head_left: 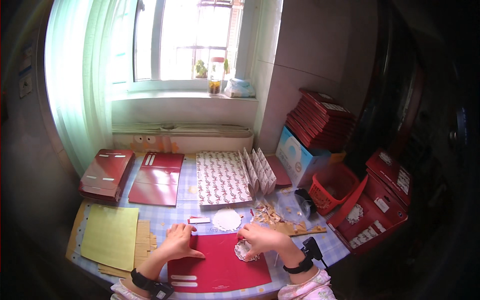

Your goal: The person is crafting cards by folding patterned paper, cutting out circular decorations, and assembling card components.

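Note:
A flat red card folder [220,267] lies in front of me, with two white label strips at its lower left. My left hand [179,243] rests at its upper left, thumb stretched out over the red surface and fingers apart from it near the far edge. At the folder's upper right, my right hand [261,239] has its thumb and fingers on a round, lacy-edged paper cutout [244,251], partly hidden by the hand. Just beyond the folder lie a stack of white scalloped paper rounds [226,220] and some white label strips [199,220].
Left are yellow sheets [111,235] over brown strips, and red folders [156,180]. Patterned folded paper [223,178] stands behind. Paper scraps [270,215], a red basket [334,187], a blue box [298,157] under stacked red folders, and red cartons [372,212] crowd the right.

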